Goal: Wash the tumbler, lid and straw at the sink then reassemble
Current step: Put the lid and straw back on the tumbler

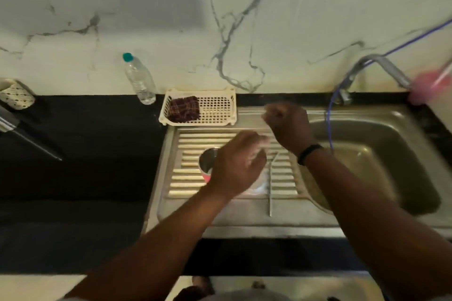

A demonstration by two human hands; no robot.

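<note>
A steel tumbler (207, 162) with a pink outside stands upright on the ribbed drainboard (188, 179). My left hand (236, 166) hovers just right of it, blurred, fingers apart and holding nothing. A clear round lid (256, 189) lies on the drainboard, partly hidden under that hand. A thin metal straw (270, 188) lies beside the lid, pointing toward me. My right hand (287, 124) is higher and farther back, between the basket and the sink basin (381, 154). It is blurred, its fingers curled with nothing seen in them.
A cream plastic basket (217, 105) holding a dark scrub pad (184, 109) sits behind the drainboard. A water bottle (139, 80) stands to its left. A tap (384, 63) and a blue hose (330, 117) reach over the basin. A black counter (73, 166) extends left.
</note>
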